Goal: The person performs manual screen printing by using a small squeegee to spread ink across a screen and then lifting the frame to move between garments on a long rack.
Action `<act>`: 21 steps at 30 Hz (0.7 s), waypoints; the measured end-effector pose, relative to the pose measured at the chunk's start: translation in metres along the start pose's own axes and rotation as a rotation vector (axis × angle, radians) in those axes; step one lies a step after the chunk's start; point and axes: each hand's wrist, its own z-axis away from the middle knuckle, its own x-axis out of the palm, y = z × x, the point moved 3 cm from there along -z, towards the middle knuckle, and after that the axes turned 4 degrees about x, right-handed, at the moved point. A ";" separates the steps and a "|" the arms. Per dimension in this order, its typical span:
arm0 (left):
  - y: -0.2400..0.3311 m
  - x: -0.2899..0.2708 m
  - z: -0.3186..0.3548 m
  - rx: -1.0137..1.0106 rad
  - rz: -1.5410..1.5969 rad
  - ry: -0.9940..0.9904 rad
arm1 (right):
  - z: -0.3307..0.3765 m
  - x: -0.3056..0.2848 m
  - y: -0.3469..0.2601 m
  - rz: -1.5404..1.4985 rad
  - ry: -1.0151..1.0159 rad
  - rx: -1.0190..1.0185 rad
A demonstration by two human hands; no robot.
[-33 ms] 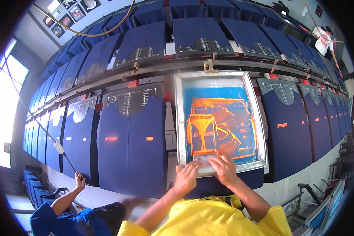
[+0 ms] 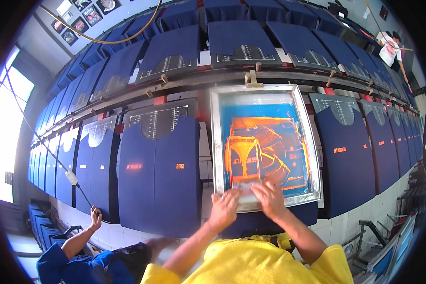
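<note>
A metal-framed printing screen (image 2: pixel 216 142) lies over a navy T-shirt (image 2: pixel 270 220) in front of me. Orange ink (image 2: pixel 242 168) is smeared in streaks across its blue mesh. Near the screen's lower edge, my left hand (image 2: pixel 224 207) and my right hand (image 2: pixel 270 199) grip a pale squeegee (image 2: pixel 245 186) from either side. Both hands have their fingers closed along it, thumbs inward. Much of the squeegee is hidden by the fingers. Left of the screen, another navy T-shirt (image 2: pixel 158 177) bears small orange prints on its chest.
Rows of navy shirts on boards (image 2: pixel 348 165) stretch to both sides and behind a metal rail (image 2: pixel 184 78). A co-worker's hand (image 2: pixel 95 217) at lower left holds a cord with a switch (image 2: pixel 71 178). Another person (image 2: pixel 389 51) stands far right. A hose (image 2: pixel 128 38) hangs above.
Both hands and the squeegee have shifted very slightly up the screen, away from me. The screen and shirts look the same.
</note>
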 end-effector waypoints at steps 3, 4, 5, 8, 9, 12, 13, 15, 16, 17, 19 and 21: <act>-0.041 0.011 -0.042 -0.002 -0.025 0.041 | -0.048 0.018 0.029 -0.046 0.006 0.050; -0.049 0.003 -0.064 0.003 -0.004 0.041 | -0.067 0.021 0.041 -0.017 0.035 0.034; -0.059 0.001 -0.082 0.032 -0.020 0.100 | -0.086 0.020 0.049 0.010 0.063 0.011; -0.080 -0.010 -0.124 -0.007 0.077 0.109 | -0.133 0.015 0.068 -0.047 -0.079 0.091; -0.079 -0.017 -0.130 -0.006 0.109 0.138 | -0.131 0.009 0.062 -0.029 -0.046 0.069; -0.054 -0.037 -0.114 0.017 0.075 0.047 | -0.117 -0.015 0.043 -0.019 -0.025 0.047; -0.045 -0.037 -0.095 0.078 0.081 0.123 | -0.099 -0.020 0.031 -0.015 0.048 0.001; -0.020 -0.034 -0.061 0.082 0.039 0.079 | -0.060 -0.022 0.013 -0.025 0.060 0.007; -0.013 -0.029 -0.042 0.083 0.049 0.064 | -0.041 -0.020 0.003 -0.041 -0.001 0.051; -0.002 -0.030 -0.026 0.070 0.081 0.050 | -0.023 -0.018 -0.004 -0.022 0.008 0.032; 0.006 -0.012 0.002 0.076 0.079 0.014 | 0.008 -0.014 -0.012 0.016 0.003 0.027; 0.014 -0.005 0.021 0.122 -0.005 0.005 | 0.029 -0.009 -0.019 0.029 -0.026 0.037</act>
